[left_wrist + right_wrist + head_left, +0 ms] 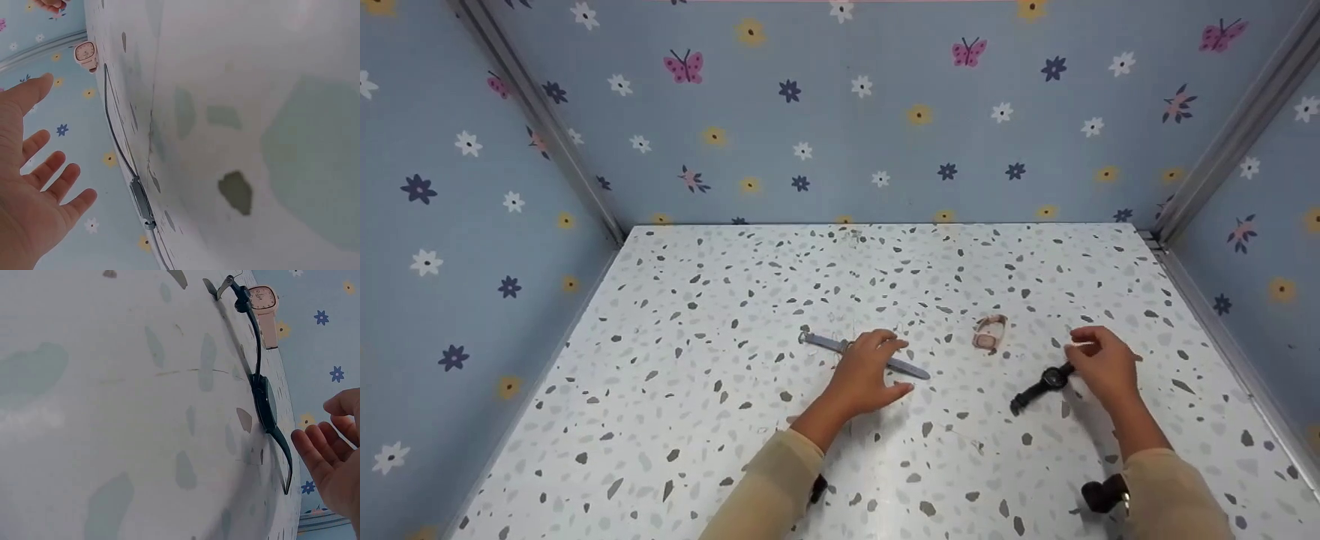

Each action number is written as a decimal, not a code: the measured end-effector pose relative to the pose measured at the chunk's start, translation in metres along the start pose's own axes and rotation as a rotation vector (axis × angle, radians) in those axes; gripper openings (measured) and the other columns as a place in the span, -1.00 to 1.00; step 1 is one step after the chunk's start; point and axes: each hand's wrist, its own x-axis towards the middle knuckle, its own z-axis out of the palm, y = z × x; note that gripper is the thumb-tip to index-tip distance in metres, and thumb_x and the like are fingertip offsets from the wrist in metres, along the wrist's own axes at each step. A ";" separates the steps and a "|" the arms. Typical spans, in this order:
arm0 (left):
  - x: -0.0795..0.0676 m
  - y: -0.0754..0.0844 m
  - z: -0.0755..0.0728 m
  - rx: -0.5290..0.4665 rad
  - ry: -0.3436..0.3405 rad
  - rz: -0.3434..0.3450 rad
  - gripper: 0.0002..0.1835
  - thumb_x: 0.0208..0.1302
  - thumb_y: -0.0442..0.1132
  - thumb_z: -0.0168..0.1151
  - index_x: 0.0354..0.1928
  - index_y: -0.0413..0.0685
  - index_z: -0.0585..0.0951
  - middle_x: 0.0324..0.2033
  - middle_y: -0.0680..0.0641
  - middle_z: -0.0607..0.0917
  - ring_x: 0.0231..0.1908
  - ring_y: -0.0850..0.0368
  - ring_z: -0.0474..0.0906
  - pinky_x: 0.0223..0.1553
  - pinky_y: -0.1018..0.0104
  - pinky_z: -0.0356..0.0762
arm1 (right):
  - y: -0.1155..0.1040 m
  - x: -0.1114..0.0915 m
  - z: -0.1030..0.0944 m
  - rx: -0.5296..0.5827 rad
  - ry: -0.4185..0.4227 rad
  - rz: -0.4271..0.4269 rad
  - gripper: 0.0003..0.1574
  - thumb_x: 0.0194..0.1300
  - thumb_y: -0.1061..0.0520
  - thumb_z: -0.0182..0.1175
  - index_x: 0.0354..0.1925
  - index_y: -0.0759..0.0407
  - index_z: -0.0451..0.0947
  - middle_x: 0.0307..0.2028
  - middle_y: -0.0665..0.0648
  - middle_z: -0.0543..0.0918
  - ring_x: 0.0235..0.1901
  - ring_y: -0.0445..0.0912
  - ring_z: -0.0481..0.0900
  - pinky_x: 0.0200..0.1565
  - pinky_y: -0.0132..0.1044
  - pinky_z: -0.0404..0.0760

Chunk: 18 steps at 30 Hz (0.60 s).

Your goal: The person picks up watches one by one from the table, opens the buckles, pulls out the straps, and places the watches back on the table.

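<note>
A wristwatch with a grey-blue strap (pixel 907 368) lies stretched out on the speckled table. My left hand (pixel 864 375) hovers over its middle, hiding most of the case in the head view. The left wrist view shows that hand with fingers spread, apart from the watch case (pixel 142 199). To the right, a black wristwatch (pixel 1039 388) lies flat at a slant. Near its far strap end is my right hand (pixel 1104 367), fingers loosely bent. In the right wrist view the fingers (pixel 315 453) hold nothing, and the black watch (pixel 264 402) lies beside them.
A pink wristwatch (pixel 986 339) with its strap looped stands between the other two, slightly farther back. The white speckled table (pixel 697 420) is bounded by blue flowered panels (pixel 840 150) at the back and both sides. A dark wrist camera (pixel 1102 495) hangs under the right sleeve.
</note>
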 end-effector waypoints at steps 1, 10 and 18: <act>0.002 0.001 0.001 -0.003 -0.003 0.009 -0.38 -0.04 0.09 0.28 0.09 0.04 0.43 0.05 -0.01 0.38 0.07 0.09 0.28 0.04 0.16 0.33 | -0.001 0.001 0.000 -0.012 -0.027 -0.026 -0.58 0.20 0.03 0.11 -0.02 0.20 0.41 -0.14 0.21 0.51 -0.19 -0.02 0.45 -0.29 -0.30 0.46; 0.018 0.007 0.008 -0.063 0.000 0.047 -0.47 -0.04 0.03 0.31 0.01 0.05 0.48 -0.06 0.04 0.42 -0.04 0.15 0.35 -0.05 0.30 0.39 | -0.017 0.009 0.003 -0.065 -0.214 -0.162 -0.54 0.20 0.09 0.12 0.05 0.22 0.36 0.05 0.25 0.35 -0.03 0.15 0.42 -0.21 -0.05 0.52; 0.032 0.015 0.014 -0.145 -0.028 0.024 -0.56 0.00 -0.07 0.31 -0.03 0.04 0.50 -0.12 0.06 0.46 -0.07 0.18 0.39 -0.06 0.36 0.39 | -0.025 0.019 0.011 -0.110 -0.273 -0.194 -0.56 0.20 0.13 0.11 0.04 0.24 0.39 0.07 0.30 0.32 -0.02 0.19 0.40 -0.12 0.03 0.46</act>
